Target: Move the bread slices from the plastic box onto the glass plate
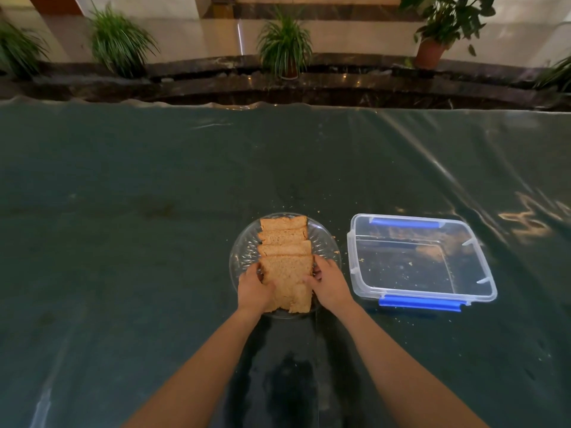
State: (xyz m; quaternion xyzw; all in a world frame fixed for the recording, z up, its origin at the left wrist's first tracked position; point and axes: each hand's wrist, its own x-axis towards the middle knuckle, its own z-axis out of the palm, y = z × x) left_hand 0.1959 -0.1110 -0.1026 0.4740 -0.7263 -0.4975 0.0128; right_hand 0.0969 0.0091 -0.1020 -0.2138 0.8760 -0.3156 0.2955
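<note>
Several brown bread slices [284,239] lie overlapping in a row on the round glass plate [327,245], in the middle of the table. The nearest slice [289,278] sits at the plate's front edge. My left hand [255,287] grips its left side and my right hand [329,284] grips its right side. To the right of the plate stands the clear plastic box [482,273] with blue clips. Only crumbs show inside it.
A dark green plastic sheet [123,227] covers the table, with crumbs scattered near the plate and box. Beyond the far table edge are a dark stone ledge and several potted plants [285,41].
</note>
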